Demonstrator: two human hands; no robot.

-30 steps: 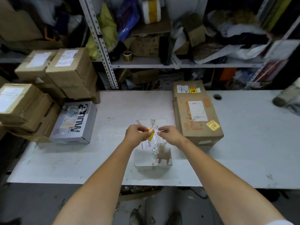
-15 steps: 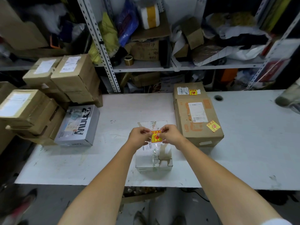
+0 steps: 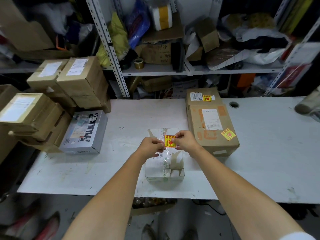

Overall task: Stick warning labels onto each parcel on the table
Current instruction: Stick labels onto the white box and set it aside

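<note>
Both left hand (image 3: 151, 147) and right hand (image 3: 185, 140) pinch the warning label (image 3: 168, 143).

White table (image 3: 268, 161) bears a clear-wrapped parcel (image 3: 155, 168), grey box (image 3: 84, 132), brown carton (image 3: 213, 144) and smaller carton (image 3: 204, 92) behind it

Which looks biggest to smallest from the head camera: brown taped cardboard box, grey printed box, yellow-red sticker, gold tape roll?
1. Brown taped cardboard box.
2. Grey printed box.
3. Yellow-red sticker and gold tape roll look alike; the roll is farther, so unsure.
</note>
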